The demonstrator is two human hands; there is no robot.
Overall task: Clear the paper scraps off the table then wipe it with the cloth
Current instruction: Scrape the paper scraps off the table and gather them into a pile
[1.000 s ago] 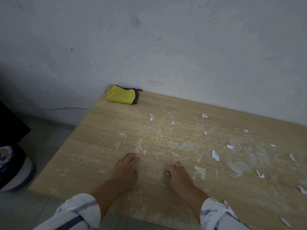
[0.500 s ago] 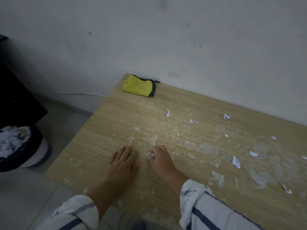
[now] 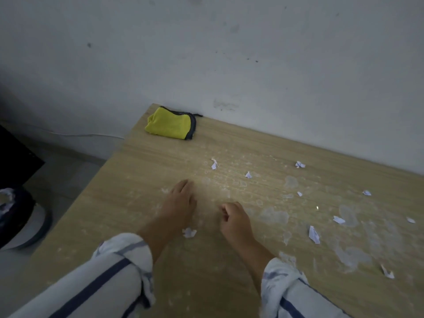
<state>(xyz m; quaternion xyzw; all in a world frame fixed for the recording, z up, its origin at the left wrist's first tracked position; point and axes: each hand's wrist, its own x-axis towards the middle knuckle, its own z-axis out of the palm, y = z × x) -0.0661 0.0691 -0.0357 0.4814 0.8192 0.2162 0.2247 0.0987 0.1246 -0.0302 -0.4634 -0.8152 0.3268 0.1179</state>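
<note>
My left hand [image 3: 181, 200] lies flat, palm down, on the wooden table [image 3: 142, 171], holding nothing. My right hand [image 3: 234, 219] rests beside it in a loose fist, with nothing visible in the fingers. A crumpled paper scrap [image 3: 189, 232] lies between my two wrists. Several more white scraps are scattered to the right, among them a far scrap [image 3: 213, 164], a scrap near the wall [image 3: 300, 164] and a larger scrap [image 3: 313, 234]. The folded yellow cloth [image 3: 171, 126] sits at the table's far left corner by the wall.
Pale dried smears [image 3: 275, 215] cover the table's middle and right. On the floor to the left stands a dark bin [image 3: 16, 216] with crumpled paper in it. A cable [image 3: 75, 134] runs along the wall's base.
My right hand, which pinched a scrap beside the left hand, has drawn back to the right and curled up. A crumpled scrap now lies between my wrists. The view has shifted.
</note>
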